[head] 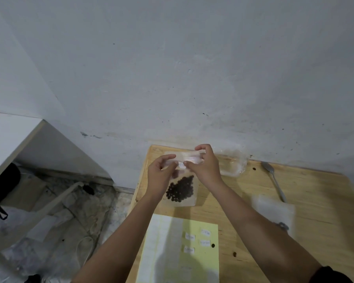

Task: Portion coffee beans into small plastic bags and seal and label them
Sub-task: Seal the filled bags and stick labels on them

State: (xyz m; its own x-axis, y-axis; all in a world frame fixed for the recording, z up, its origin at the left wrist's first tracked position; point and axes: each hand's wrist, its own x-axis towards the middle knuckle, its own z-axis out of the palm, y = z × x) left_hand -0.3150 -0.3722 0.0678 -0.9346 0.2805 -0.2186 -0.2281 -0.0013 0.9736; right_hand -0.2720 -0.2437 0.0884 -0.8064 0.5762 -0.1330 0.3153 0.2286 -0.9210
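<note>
Clear glossy plastic bag (pixel 184 201); smooth pale wooden table (pixel 243 201); dull grey metal spoon (pixel 275 182); matt yellow paper sheet (pixel 202 268); rough, scuffed painted wall (pixel 172 78).

We see a pale grey-white wall (pixel 172 68) that fills the upper half of the view. It is matte, with small dark specks and scuff marks, and there are more stains low down. A light wooden table (pixel 319 193) stands with its far edge against this wall, and the grain of its top is visible. On the left a white cabinet (pixel 10 129) with a pale wooden edge comes into the view. Below it the floor (pixel 108 209) is mottled grey, partly covered with crumpled clear plastic (pixel 12 260). A white cable (pixel 85 249) lies there in a loop. A black object with a strap (pixel 4 180) is under the cabinet. The light is soft and even, and the shadows are weak.
</note>
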